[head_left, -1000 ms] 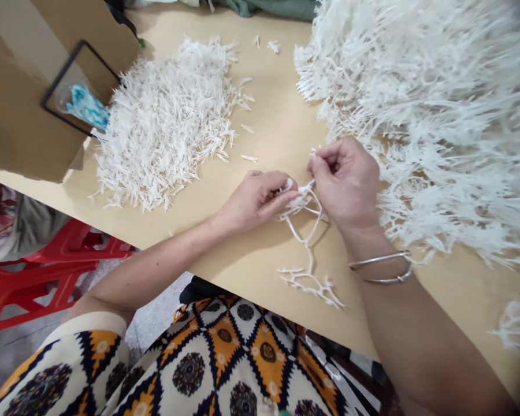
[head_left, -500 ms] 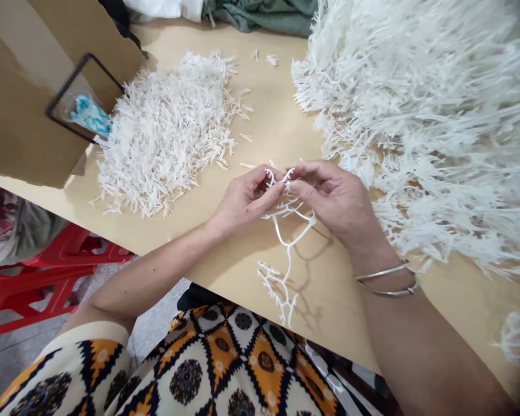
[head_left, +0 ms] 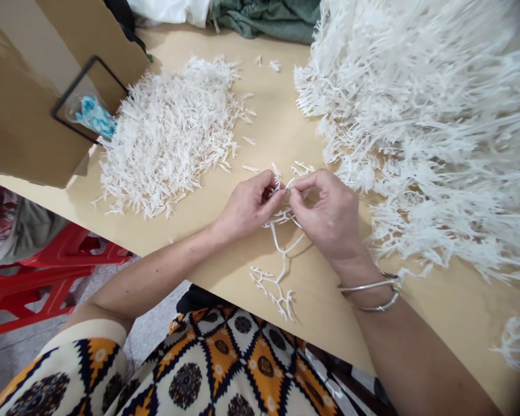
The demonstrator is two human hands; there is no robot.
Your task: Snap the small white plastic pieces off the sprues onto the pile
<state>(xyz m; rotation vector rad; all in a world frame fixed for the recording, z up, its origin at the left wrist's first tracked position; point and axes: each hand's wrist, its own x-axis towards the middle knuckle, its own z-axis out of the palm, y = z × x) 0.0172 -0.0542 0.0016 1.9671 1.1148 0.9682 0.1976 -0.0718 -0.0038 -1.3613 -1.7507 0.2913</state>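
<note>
A white branching plastic stem (head_left: 282,252) hangs between my hands, its lower twigs down near the table's front edge. My left hand (head_left: 253,202) pinches its upper part between thumb and forefinger. Fingertip to fingertip with it, my right hand (head_left: 323,208) pinches the same stem; a metal bangle circles that wrist. Small white twig tips stick out above both pinches. The exact spot where the fingers meet is partly hidden.
Left of my hands lies a pile of short white sprigs (head_left: 169,138). A bigger heap of long white branches (head_left: 424,127) covers the right side. A cardboard box (head_left: 34,86) stands at the left, with a small clear cup (head_left: 91,114) beside it. Red stools (head_left: 39,283) are below the table.
My right hand has moved slightly down and its fingers now pinch more tightly. The hanging end of the stem has swung a little left and up.
</note>
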